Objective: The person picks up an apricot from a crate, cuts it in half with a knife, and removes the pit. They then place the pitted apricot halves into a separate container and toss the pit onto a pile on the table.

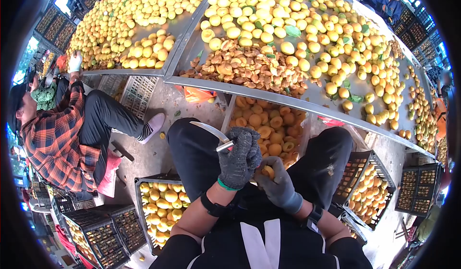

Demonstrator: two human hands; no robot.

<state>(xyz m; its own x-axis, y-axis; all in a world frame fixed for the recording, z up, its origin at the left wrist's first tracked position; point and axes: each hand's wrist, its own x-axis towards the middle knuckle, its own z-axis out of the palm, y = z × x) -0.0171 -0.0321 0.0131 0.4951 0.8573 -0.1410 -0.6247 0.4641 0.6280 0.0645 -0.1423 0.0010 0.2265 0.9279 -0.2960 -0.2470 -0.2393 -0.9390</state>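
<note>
My left hand [236, 157] grips the curved knife [214, 131], blade pointing away from the apricot [268, 172]. My right hand [280, 184] pinches that fruit, just beside my left.

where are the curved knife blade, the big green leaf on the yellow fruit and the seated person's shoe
Curved knife blade [214, 130]: head view, mid-blade
Big green leaf [293, 31]: head view, leaf's middle
Shoe [156, 121]: head view, shoe's upper

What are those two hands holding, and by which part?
The left hand holds a curved blade by its rear end, mostly hidden in the fist. The right hand holds a fruit piece by its outer edge.
</note>
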